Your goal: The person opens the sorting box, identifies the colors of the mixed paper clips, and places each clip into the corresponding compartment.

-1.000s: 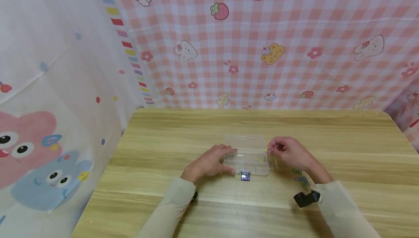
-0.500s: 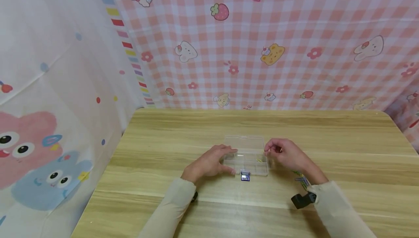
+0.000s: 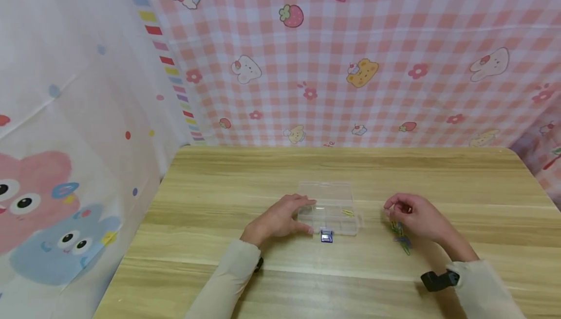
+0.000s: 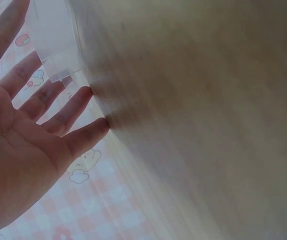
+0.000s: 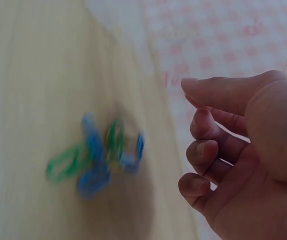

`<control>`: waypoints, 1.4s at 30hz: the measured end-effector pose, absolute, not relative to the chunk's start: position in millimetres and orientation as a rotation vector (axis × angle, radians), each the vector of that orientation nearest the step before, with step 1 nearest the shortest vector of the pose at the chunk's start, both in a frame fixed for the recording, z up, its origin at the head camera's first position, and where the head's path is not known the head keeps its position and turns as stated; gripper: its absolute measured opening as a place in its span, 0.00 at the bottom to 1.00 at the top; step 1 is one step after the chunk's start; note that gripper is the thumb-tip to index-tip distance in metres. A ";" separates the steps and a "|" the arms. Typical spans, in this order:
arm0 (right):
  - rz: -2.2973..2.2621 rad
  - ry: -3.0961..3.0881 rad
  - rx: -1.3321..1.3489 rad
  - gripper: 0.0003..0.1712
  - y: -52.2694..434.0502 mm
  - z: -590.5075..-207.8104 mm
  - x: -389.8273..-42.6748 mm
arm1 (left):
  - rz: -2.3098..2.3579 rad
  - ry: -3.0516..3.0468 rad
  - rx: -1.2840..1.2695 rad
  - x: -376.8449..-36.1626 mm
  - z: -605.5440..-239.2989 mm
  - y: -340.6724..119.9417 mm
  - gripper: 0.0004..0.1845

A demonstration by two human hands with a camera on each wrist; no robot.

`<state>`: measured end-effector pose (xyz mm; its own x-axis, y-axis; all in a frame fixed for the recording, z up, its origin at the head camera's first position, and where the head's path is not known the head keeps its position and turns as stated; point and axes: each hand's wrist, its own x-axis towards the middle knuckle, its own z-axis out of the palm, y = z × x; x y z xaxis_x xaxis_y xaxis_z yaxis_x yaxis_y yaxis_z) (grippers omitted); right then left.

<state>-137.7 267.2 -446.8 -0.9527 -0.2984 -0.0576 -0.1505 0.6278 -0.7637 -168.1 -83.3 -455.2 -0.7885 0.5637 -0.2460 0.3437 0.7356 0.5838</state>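
A clear plastic compartment box (image 3: 335,226) lies with its lid (image 3: 326,191) laid back on the wooden table. Yellow paper clips (image 3: 348,213) sit in its back right compartment. My left hand (image 3: 280,215) rests at the box's left side, thumb by the front corner; in the left wrist view its fingers (image 4: 66,117) are spread and fairly straight. To the right of the box, my right hand (image 3: 414,214) is over a small pile of green and blue paper clips (image 5: 101,157), blurred in the right wrist view. Its fingers are curled, thumb tip near the index finger, with nothing visible between them.
A small blue-edged piece (image 3: 326,236) is at the box's front edge. The wooden table (image 3: 245,168) meets a pink checked cloth (image 3: 271,100) at the back, and a white printed cloth (image 3: 87,114) hangs at the left.
My right hand let go of a yellow paper clip in the back right compartment, then moved right to the loose pile. My left hand has stayed at the box.
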 end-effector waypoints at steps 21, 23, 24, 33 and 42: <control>-1.152 2.629 -0.267 0.06 302.7 -474.0 -118.5 | 0.734 2.521 0.698 -170.3 -454.8 -84.4 0.38; -1.162 2.630 -0.280 0.07 302.2 -475.5 -118.6 | 0.731 2.520 0.699 -170.2 -454.7 -84.5 0.38; -1.165 2.633 -0.283 0.08 301.9 -476.1 -118.7 | 0.729 2.520 0.700 -170.2 -454.6 -84.5 0.38; -1.165 2.637 -0.277 0.12 299.7 -478.0 -118.5 | 0.736 2.508 0.690 -169.3 -453.9 -84.8 0.38; -1.150 2.606 -0.263 0.07 304.5 -477.9 -119.2 | 0.747 2.503 0.688 -168.6 -453.2 -83.6 0.38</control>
<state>-119.2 304.5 -477.9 -0.9442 -0.2759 -0.1799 -0.0530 0.6664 -0.7437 -168.6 -83.6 -453.2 -0.7808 0.5677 -0.2609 0.3316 0.7305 0.5970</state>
